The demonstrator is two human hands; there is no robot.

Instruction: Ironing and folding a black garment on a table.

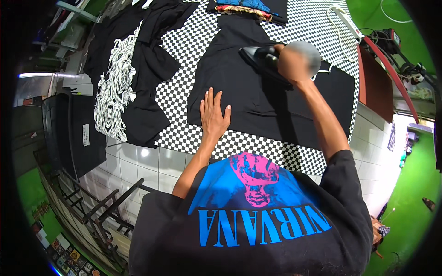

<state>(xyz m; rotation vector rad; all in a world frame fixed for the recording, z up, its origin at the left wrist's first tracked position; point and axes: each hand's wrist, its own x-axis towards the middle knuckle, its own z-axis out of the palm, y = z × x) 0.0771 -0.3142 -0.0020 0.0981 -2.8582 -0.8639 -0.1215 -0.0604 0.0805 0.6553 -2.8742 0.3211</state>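
Observation:
A black garment [230,69], probably a T-shirt, lies spread on the black-and-white checkered tabletop [182,83]. My left hand [214,114] rests flat on its near left part, fingers stretched and a little apart, holding nothing. Farther right, my right hand [297,64] is closed round the handle of a clothes iron [258,62]. The iron's tip points to the far left, and its soleplate is on or just over the cloth; I cannot tell which. A round blur covers most of this hand. A white cord [324,69] shows just right of it.
Left of the garment lies a black T-shirt [152,106] with a white print. Folded colourful clothes [244,8] sit at the table's far edge. A white power strip [347,23] is at the far right. A black case [73,133] and a dark metal frame [108,202] stand beyond the table's left side.

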